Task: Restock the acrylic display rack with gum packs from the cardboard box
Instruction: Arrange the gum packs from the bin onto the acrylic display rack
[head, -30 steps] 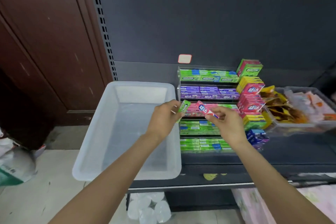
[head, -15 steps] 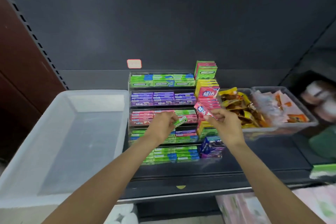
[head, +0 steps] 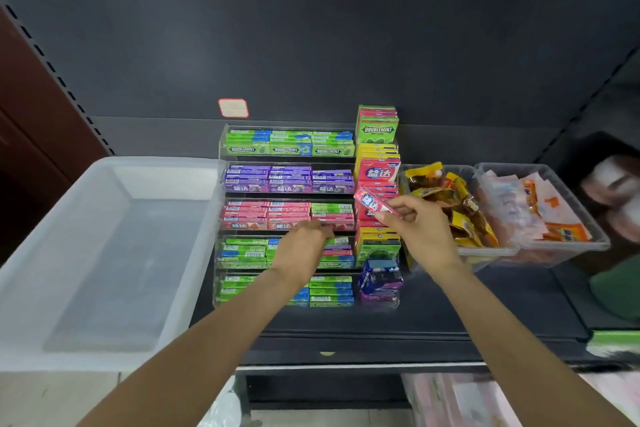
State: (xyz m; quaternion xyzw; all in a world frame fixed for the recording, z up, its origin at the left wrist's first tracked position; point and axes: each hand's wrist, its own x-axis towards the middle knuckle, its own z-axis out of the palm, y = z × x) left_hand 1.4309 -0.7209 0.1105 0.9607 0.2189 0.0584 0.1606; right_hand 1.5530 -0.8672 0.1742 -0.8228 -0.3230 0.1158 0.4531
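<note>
Left hand (head: 304,246) now reaching rack (head: 221,218), pink gum pack (head: 375,203) angled up-left

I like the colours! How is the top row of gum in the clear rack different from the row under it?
The top row is green and blue with DOUBLEMINT on the front; the second row is purple with white characters. The top row sits further back and higher, the second row a step lower and nearer. Both are three stacks of slim packs lying flat in the acrylic rack.
</note>
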